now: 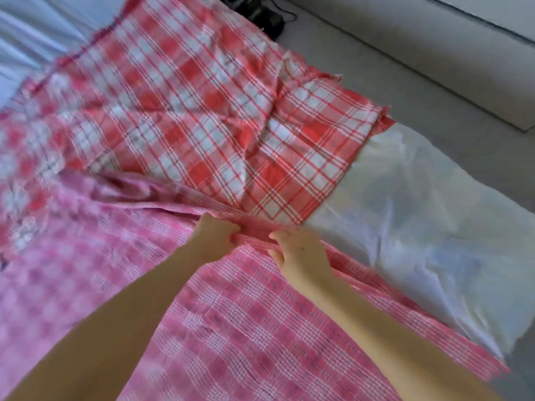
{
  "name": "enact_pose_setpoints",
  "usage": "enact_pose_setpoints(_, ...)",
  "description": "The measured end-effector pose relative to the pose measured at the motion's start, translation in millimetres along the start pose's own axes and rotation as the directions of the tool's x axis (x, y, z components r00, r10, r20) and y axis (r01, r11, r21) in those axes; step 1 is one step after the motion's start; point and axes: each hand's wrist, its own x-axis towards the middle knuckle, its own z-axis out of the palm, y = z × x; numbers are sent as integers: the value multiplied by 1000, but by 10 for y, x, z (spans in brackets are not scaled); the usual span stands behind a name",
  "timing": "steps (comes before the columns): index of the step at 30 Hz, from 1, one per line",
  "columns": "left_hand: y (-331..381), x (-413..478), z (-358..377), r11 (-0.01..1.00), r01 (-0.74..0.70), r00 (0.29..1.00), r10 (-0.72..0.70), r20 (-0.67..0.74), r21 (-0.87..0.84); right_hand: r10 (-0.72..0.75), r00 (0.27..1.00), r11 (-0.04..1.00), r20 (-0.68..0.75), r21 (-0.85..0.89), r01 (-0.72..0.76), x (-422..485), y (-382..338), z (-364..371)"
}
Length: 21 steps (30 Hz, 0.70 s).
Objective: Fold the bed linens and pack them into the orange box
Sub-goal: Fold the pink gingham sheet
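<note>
A red and white checked bed sheet [202, 111] lies spread over the bed, its pale pink underside [246, 328] turned up in the near half. My left hand [212, 237] grips a bunched edge of this sheet at the centre. Close beside it, my right hand [298, 253] pinches the same gathered edge. The two hands are almost touching. The orange box is not in view.
A white mattress cover [419, 212] shows bare at the right side of the bed. Pale blue bedding [43, 30] lies at the far left. Grey floor [405, 68] runs along the right, with dark cables [269, 15] at the top.
</note>
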Motion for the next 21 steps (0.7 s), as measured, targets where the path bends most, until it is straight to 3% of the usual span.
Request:
enact_pose_setpoints(7,-1324,-202,200,997,60,994,-64,-85,-50,-44,990,996,134,-67,53,1493,-712,458)
enact_pose_setpoints(12,-1787,-288,418,992,-99,979,112,-171,84,-5,973,997,231,-68,22,2247,-1038,895)
enact_pose_setpoints(14,-1937,-287,456,992,-104,963,120,-241,78,19,967,998,256,-55,-5,2523,-1231,1076)
enact_pose_setpoints(16,-2157,-217,421,1000,-12,901,13,-433,5,42,953,998,299,-50,-29,2776,-1424,1225)
enact_pose_setpoints(19,-2515,-95,240,944,128,712,-300,-634,-303,52,909,999,414,-12,-52,3019,-1623,1314)
enact_pose_setpoints(20,-2615,-48,128,928,173,687,-354,-635,-330,39,902,999,431,5,-45,3049,-1659,1297)
enact_pose_setpoints(21,-2732,12,45,923,211,725,-369,-581,-324,2,904,1000,427,18,-10,3069,-1691,1289)
